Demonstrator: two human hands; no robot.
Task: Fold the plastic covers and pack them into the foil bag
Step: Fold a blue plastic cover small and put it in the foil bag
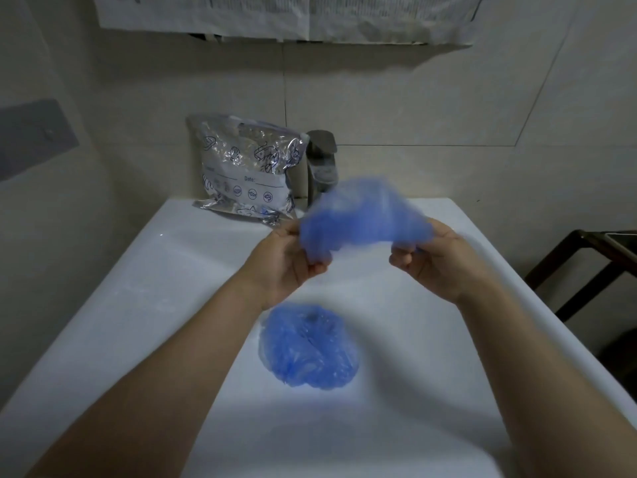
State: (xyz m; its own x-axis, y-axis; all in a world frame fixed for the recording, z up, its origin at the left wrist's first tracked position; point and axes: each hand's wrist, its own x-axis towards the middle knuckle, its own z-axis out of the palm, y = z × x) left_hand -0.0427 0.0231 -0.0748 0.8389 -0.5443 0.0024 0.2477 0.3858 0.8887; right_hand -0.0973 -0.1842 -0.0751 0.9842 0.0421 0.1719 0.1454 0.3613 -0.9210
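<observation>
Both hands [365,260] grip blue cover [365,215] btwn them, 2nd cover [308,346] on sink [193,270]

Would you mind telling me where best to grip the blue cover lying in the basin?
Probably pinch the blue cover at its gathered rim, coming from above at the near edge. It lies crumpled and flat on the sink, so only the puffed rim gives fingers something to catch.

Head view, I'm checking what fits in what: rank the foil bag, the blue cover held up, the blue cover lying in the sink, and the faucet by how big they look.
1. foil bag
2. held cover, stretched between both hands and blurred
3. cover in the sink, bunched; close to the held one, so unsure
4. faucet, partly hidden
</observation>
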